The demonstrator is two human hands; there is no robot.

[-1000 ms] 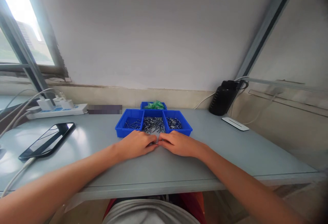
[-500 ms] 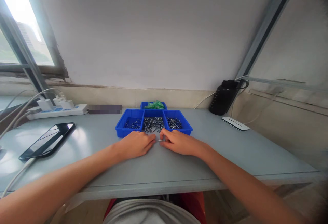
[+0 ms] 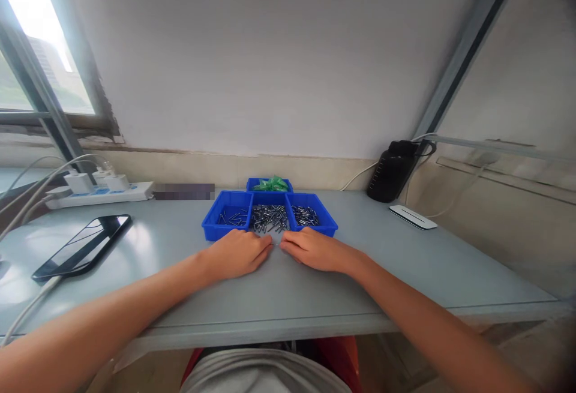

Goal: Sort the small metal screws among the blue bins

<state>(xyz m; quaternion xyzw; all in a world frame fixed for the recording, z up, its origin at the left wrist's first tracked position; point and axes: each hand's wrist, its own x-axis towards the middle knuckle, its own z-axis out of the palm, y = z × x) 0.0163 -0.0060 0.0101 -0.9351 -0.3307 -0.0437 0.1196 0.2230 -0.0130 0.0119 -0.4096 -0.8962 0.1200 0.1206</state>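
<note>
My left hand (image 3: 247, 253) rests on the grey table in front of the blue bins, thumb and forefinger pinched together; what it holds, if anything, is hidden. Opposite it, a short gap away, my right hand (image 3: 312, 249) pinches a small screw, of which only a tiny bright bit shows at the fingertips. Just beyond both hands, a heap of small metal screws (image 3: 270, 218) spreads out of the middle bin. More slim metal pieces lie in the left blue bin (image 3: 216, 230) and in the right blue bin (image 3: 330, 225).
A blue bin (image 3: 250, 186) behind holds green plastic packets (image 3: 270, 184). To the left lie a phone (image 3: 83, 247) with a cable and a white power strip (image 3: 103, 195). At right are a black bottle (image 3: 391, 171) and a white flat device (image 3: 413, 217).
My right thumb and forefinger, parted around the small screw before, have closed together over it. My left hand stays almost where it was.
</note>
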